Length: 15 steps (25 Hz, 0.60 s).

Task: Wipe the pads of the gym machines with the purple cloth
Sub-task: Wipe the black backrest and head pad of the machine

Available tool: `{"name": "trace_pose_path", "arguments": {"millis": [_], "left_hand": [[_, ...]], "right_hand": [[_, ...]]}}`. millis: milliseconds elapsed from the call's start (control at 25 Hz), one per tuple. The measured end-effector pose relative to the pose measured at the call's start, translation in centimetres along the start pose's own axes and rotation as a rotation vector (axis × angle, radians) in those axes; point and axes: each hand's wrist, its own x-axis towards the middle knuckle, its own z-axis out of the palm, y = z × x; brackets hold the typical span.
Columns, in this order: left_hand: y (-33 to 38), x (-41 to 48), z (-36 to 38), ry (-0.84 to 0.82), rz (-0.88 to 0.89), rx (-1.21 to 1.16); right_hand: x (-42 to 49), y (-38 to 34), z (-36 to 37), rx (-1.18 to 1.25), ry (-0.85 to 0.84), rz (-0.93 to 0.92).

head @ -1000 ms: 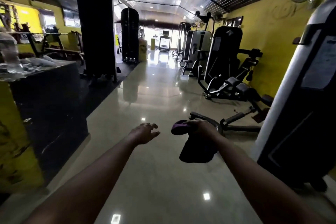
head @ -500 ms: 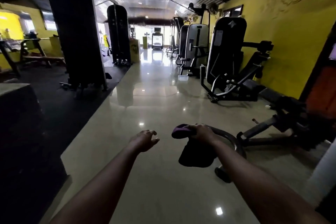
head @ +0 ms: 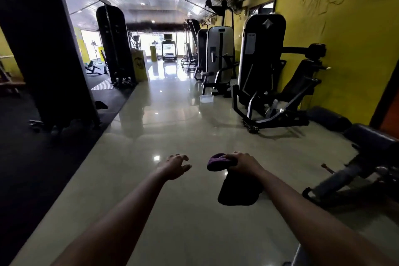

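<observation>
Between your two outstretched arms, above the glossy floor [head: 172, 136], no pad is within reach yet. Your right hand [head: 244, 163] grips the purple cloth [head: 218, 161] by one bunched end. The fingers [head: 232, 156] are curled over the bunch, and the rest of the cloth hangs free below them, clear of the floor. Your left hand [head: 174, 166] holds nothing; its fingers are spread and lightly hooked, palm down.

Judged from this position, you are in transit, and wiping has not begun on any pad in view. The nearest padded surfaces lie to the right of your right fingers: the low padded machine [head: 371, 140], with a dark roller pad [head: 328, 117] just beyond it. Farther ahead stands the seated press machine [head: 262, 54] with its angled back pad [head: 302, 80].

Hazards:
- The hanging end of the cloth may catch on a frame or lever as you approach the low padded machine, which could pull it out of your grip.
- The floor reflects light strongly. If it is wet, footing may fail.
- A small translucent tub [head: 206, 98] sits on the floor well ahead of your fingers, beside the base of the grey machine [head: 220, 54]. Kicking it could spill it. Its contents cannot be made out.
</observation>
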Motion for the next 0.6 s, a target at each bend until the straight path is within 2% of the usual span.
{"name": "trace_pose_path", "arguments": {"millis": [320,600], "left_hand": [[-8.4,29.4,-2.8,-0.028,0.006,-0.03],[-14.1,58.9,-9.9,-0.033,0.05,-0.009]], "right_hand": [[30.3,4.6,0.0,0.001,0.029,0.019],[57.4,8.9,-3.6,0.036,0.078,0.098]]}}
